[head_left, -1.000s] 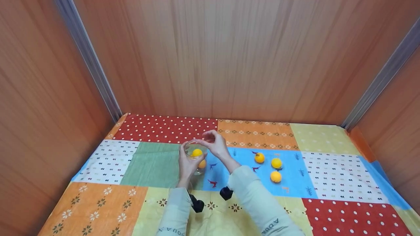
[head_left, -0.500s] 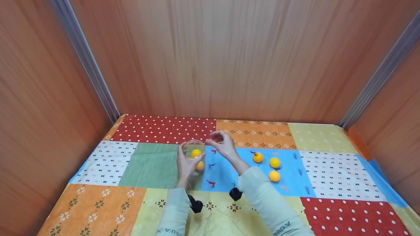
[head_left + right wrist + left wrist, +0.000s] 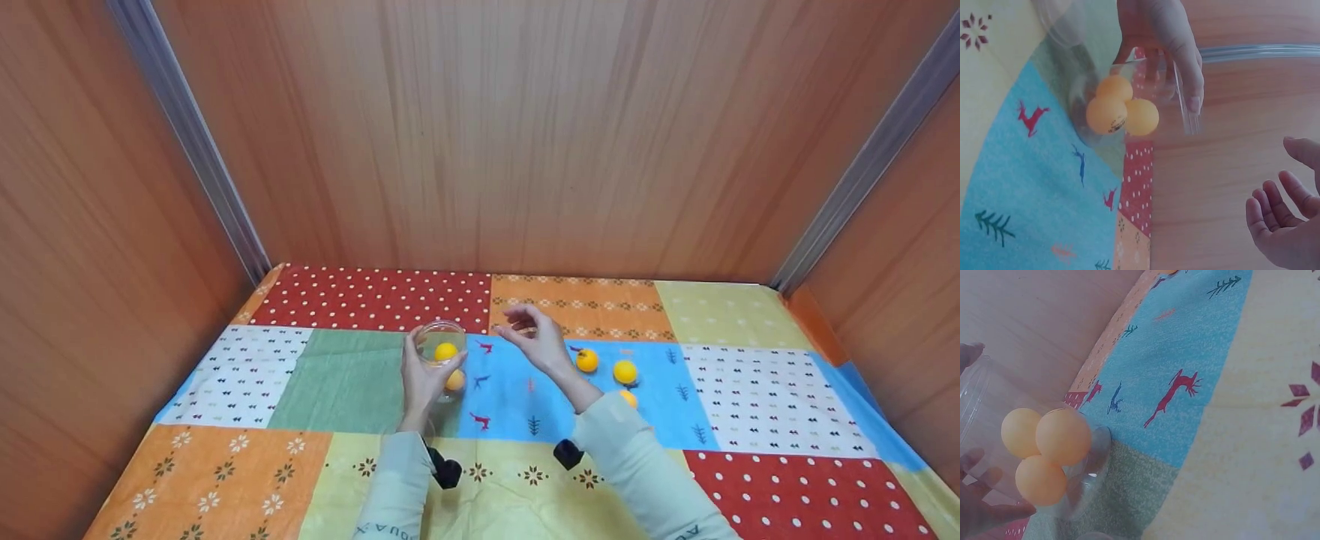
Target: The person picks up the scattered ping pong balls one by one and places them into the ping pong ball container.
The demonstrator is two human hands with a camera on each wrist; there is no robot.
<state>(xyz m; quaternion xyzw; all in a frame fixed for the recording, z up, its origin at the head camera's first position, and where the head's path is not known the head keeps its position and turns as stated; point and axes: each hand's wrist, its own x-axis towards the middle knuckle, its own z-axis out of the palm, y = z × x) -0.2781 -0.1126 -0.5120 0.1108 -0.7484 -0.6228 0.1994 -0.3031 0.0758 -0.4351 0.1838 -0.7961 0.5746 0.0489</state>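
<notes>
My left hand grips a clear plastic jar, fingers round one side and thumb on the other. The jar's mouth faces up. Inside it, three orange table tennis balls lie together near the bottom; the left wrist view shows the same balls through the clear wall. To the right of the jar, my right hand hovers over the cloth with its fingers loosely bent and holding nothing. Thumb and fingers stand well apart on this hand in the right wrist view.
Three more orange balls lie on the blue patch to the right, one partly covered by the right sleeve. A patchwork cloth covers the table. Wood-grain panels with metal corner posts enclose the back and sides.
My right hand has left the jar's rim and moved to the right, toward the loose balls. The left hand keeps its grip on the jar in nearly the same place.
</notes>
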